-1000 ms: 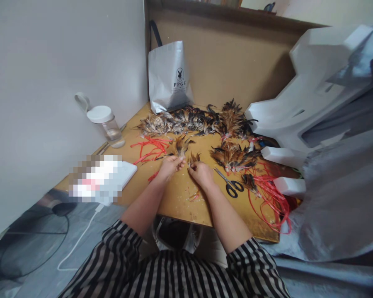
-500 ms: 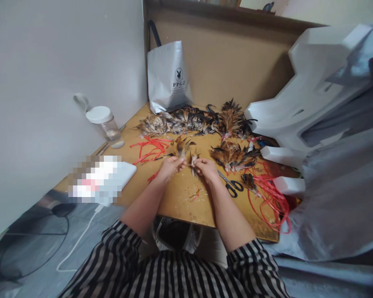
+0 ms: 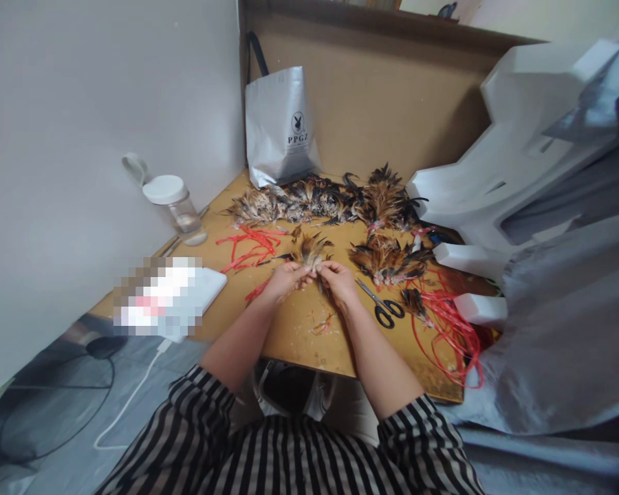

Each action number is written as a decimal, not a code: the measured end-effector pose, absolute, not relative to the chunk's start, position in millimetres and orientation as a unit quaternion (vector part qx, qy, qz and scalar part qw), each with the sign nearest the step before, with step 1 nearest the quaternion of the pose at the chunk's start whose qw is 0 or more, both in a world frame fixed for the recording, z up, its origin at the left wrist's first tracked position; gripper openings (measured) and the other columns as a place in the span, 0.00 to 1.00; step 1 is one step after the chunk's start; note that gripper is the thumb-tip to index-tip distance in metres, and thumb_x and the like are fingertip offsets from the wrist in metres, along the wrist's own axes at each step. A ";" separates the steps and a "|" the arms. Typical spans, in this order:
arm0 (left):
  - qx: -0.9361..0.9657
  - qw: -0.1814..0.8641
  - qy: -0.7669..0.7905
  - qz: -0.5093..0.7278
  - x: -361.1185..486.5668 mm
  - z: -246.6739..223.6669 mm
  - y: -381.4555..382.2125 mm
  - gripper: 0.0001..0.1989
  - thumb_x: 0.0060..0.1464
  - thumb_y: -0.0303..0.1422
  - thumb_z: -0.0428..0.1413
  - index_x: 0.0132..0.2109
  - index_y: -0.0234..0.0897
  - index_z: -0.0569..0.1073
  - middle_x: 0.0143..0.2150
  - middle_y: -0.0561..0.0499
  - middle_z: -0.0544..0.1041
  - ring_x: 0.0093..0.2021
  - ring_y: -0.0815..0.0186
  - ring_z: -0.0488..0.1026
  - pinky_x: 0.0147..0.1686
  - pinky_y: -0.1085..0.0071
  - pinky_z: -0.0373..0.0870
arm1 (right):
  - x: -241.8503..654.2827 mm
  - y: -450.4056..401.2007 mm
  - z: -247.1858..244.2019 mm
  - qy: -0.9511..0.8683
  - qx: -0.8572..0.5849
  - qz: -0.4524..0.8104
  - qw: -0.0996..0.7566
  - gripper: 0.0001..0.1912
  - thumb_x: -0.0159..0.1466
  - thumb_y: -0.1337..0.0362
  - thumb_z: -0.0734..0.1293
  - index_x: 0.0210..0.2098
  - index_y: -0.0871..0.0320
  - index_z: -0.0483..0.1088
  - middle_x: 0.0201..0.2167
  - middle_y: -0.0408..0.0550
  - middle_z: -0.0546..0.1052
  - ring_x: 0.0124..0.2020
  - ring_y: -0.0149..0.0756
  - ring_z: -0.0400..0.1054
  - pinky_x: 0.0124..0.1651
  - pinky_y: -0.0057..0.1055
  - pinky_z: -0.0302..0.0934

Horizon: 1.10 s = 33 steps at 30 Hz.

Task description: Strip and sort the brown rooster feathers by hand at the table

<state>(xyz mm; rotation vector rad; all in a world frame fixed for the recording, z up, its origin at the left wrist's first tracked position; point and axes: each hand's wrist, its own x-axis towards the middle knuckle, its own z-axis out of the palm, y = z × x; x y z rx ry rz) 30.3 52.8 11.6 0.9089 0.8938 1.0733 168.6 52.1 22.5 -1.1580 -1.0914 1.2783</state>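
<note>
Above the middle of the table, my left hand (image 3: 293,276) and my right hand (image 3: 336,278) meet at the base of a small fan of brown feathers (image 3: 312,250). Both hands are closed, thumbs and fingertips pinching the pale quill ends. The feather tips point away from me. Just right of my right hand lie scissors (image 3: 380,302) with black handles. A bundle of brown feathers (image 3: 389,260) rests behind the scissors. Red plastic strips (image 3: 255,244) are on the table beyond my left hand. Small feather scraps (image 3: 322,323) lie below my hands.
Along the back lies a row of feathers (image 3: 309,199) below a silver bag (image 3: 276,130). A lidded jar (image 3: 178,210) stands at left, near a white device (image 3: 211,285) with a cable. At right are tangled red strips (image 3: 451,330) and a large white foam piece (image 3: 520,124).
My hands have come together. The feathers my right hand pinched apart from the left now join the fan, which has shifted slightly right and spread wider.
</note>
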 end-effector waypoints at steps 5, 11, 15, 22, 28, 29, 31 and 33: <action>0.402 0.680 0.393 0.471 31.1 12.3 52.2 0.15 0.38 0.39 0.63 0.28 0.28 0.74 0.24 0.47 0.74 0.20 0.74 0.66 0.21 0.77 0.60 | 164.7 52.4 15.7 -0.485 -0.459 0.504 0.548 0.11 0.47 0.58 0.69 0.26 0.60 0.70 0.21 0.43 0.72 0.22 0.27 0.62 0.29 0.25 0.57; 0.415 0.679 0.394 0.460 30.7 9.7 53.5 0.15 0.39 0.39 0.62 0.26 0.28 0.74 0.20 0.49 0.72 0.18 0.76 0.64 0.20 0.78 0.57 | 163.7 52.7 12.2 -0.511 -0.464 0.465 0.555 0.11 0.48 0.58 0.69 0.26 0.60 0.70 0.21 0.43 0.72 0.23 0.28 0.63 0.31 0.27 0.58; 0.423 0.673 0.393 0.463 29.4 8.7 54.7 0.15 0.40 0.39 0.62 0.27 0.28 0.74 0.20 0.50 0.71 0.18 0.76 0.63 0.19 0.78 0.57 | 165.4 51.6 16.1 -0.493 -0.469 0.486 0.549 0.14 0.48 0.55 0.69 0.28 0.60 0.70 0.18 0.40 0.69 0.19 0.26 0.59 0.24 0.24 0.54; 0.375 0.653 0.397 0.525 25.7 14.1 55.9 0.14 0.39 0.38 0.62 0.27 0.29 0.74 0.23 0.48 0.73 0.21 0.76 0.64 0.22 0.78 0.59 | 179.6 51.2 29.4 -0.422 -0.426 0.609 0.520 0.14 0.47 0.55 0.70 0.24 0.60 0.67 0.17 0.39 0.67 0.13 0.19 0.47 0.15 0.22 0.37; 0.375 0.648 0.382 0.542 26.5 16.3 55.9 0.13 0.40 0.37 0.62 0.27 0.29 0.74 0.23 0.48 0.74 0.21 0.75 0.65 0.22 0.78 0.60 | 171.9 48.6 25.8 -0.425 -0.429 0.652 0.458 0.16 0.44 0.56 0.72 0.26 0.61 0.70 0.17 0.39 0.67 0.12 0.19 0.48 0.15 0.21 0.35; 0.380 0.652 0.378 0.536 26.9 16.3 55.6 0.13 0.40 0.37 0.62 0.27 0.28 0.75 0.22 0.48 0.73 0.21 0.75 0.65 0.22 0.78 0.60 | 169.7 48.9 24.0 -0.420 -0.431 0.646 0.469 0.16 0.44 0.55 0.72 0.27 0.61 0.70 0.17 0.38 0.67 0.12 0.19 0.49 0.15 0.21 0.35; 0.392 0.661 0.369 0.523 27.6 16.1 54.9 0.14 0.40 0.38 0.62 0.27 0.28 0.75 0.21 0.48 0.72 0.20 0.76 0.65 0.21 0.79 0.59 | 166.4 49.9 20.8 -0.407 -0.432 0.638 0.490 0.17 0.44 0.56 0.72 0.28 0.61 0.70 0.18 0.38 0.67 0.12 0.19 0.48 0.15 0.21 0.35; 0.403 0.666 0.366 0.511 28.0 15.6 54.5 0.14 0.40 0.38 0.62 0.27 0.28 0.75 0.21 0.49 0.72 0.20 0.76 0.64 0.21 0.79 0.59 | 164.8 50.7 19.0 -0.401 -0.429 0.632 0.507 0.16 0.44 0.56 0.72 0.27 0.60 0.70 0.18 0.38 0.67 0.12 0.19 0.48 0.15 0.21 0.36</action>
